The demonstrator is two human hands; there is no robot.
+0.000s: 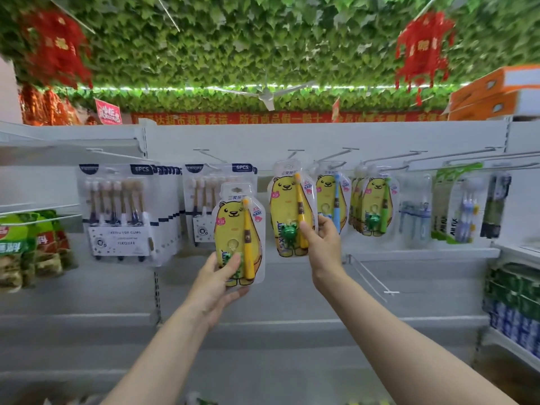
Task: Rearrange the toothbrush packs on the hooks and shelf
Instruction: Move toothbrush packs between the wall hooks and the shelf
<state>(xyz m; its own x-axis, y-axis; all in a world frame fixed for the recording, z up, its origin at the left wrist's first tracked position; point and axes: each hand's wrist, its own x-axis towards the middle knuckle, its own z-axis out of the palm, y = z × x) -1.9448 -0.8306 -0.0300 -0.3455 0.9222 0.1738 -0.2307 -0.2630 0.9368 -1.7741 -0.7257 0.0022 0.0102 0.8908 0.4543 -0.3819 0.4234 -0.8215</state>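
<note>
Toothbrush packs (375, 206) printed with a yellow bear hung in a row along the far panel. One loose bear pack (238, 229) stood upright in the left hand (214, 283), fingers curled under its bottom edge and thumb across the front, before the six-brush packs (122, 211) on the left. The right hand (320, 239) pinched the lower right edge of a hung bear pack (287, 206), thumb on its face; that pack dangled from a wire hook (295, 154). Both looked light, thin and glossy, so probably bendy in the card, slippery over the blister and weak at the top hole. Gripping low, on the flat border, should leave the hole free for threading onto a hook.
</note>
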